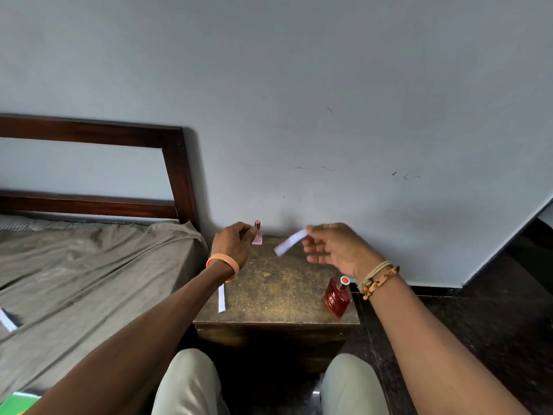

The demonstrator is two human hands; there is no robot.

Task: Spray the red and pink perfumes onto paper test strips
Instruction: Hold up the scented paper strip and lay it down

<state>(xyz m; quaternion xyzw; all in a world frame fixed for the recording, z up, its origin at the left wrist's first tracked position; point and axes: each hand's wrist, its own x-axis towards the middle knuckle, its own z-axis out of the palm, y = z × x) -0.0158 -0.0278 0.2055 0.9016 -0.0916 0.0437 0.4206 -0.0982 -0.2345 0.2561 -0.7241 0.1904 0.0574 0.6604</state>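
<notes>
Your right hand (332,247) pinches a test strip (291,242) over the far table (269,292); your left hand (235,245) curls by the pink perfume (257,233), grip unclear; red perfume (338,296) near right, probably done; pink spray remains.

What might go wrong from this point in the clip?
1. The red bottle stands near the table's front right corner, just below the right wrist; a lowered arm may knock it off.
2. A spare strip lies at the table's left edge by the left forearm and may get brushed off.
3. The right hand pinches the held strip apart from the pink bottle at the left hand; a spray might miss it.
</notes>
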